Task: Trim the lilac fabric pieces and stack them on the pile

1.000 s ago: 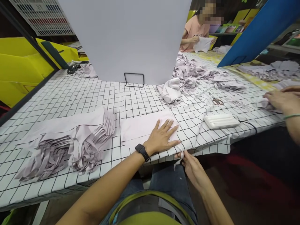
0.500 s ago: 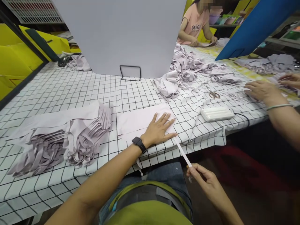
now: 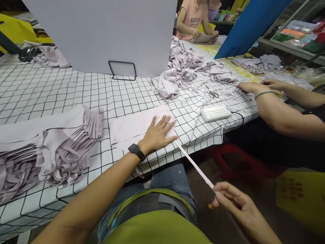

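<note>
My left hand point(image 3: 159, 134) lies flat with fingers spread, pressing on a pale pink fabric panel point(image 3: 129, 127) on the table. From beneath its thumb a narrow fabric strap point(image 3: 194, 164) runs over the table's front edge, stretched straight down to the right. My right hand point(image 3: 231, 200) pinches the strap's lower end between thumb and fingers, beyond the table edge. A small orange spot shows below those fingers; I cannot make out what it is. Left of the panel rests a stack of similar fabric pieces point(image 3: 63, 122) with looped straps hanging forward.
Scissors point(image 3: 212, 93) and a white case with a cord point(image 3: 215, 113) lie on the checked tablecloth point(image 3: 83, 88). Behind stands a grey board point(image 3: 101, 34) beside heaped fabric point(image 3: 185, 64). A co-worker's arms point(image 3: 274, 98) reach in at right; another person point(image 3: 194, 20) handles fabric at the back.
My right hand has moved down and to the right, and a longer length of strap now shows. My left hand stays on the panel. The view has turned slightly to the right.
</note>
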Demonstrator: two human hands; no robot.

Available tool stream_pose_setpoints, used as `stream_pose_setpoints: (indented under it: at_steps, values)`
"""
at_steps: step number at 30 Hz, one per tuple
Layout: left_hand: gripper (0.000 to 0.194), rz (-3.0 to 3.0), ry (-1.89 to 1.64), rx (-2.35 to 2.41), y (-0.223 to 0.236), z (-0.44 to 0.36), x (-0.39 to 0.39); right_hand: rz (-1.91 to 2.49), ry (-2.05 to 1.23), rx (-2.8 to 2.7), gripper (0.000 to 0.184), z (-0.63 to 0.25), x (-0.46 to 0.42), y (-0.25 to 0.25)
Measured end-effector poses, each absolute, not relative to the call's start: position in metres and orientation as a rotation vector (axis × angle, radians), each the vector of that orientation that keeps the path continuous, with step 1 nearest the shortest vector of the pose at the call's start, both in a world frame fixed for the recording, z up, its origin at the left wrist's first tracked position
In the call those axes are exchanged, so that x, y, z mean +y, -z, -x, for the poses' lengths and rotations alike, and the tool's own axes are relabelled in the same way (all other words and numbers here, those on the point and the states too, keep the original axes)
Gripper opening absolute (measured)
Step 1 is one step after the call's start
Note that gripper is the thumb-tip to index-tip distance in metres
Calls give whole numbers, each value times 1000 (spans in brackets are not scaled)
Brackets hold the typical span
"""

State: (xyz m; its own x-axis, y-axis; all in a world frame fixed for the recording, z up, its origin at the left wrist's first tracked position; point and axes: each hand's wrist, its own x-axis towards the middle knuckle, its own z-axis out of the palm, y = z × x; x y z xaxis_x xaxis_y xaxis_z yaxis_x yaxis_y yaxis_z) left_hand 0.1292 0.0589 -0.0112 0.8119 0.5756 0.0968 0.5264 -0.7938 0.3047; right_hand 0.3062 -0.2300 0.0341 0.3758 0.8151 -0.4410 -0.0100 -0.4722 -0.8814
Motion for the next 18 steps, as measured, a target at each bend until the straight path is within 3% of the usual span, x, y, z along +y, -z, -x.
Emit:
stream_pose_setpoints:
  at_steps: [5,8,14,18]
  values:
    - [72,-2625,-325,815,10,-130,62,1489,-1308,-478,37,-301,-212,-49]
    - [67,-2512,-400,800,-1,-126,60,1520,-1304,-616,38,-298,-180,-47]
    - [26,-2283,-751,813,-18,-98,29,1604,-1259,-976,39,-295,-114,-37]
    - [20,-2311,-844,986,-11,-78,21,1634,-1097,-1202,35,-296,-87,-32]
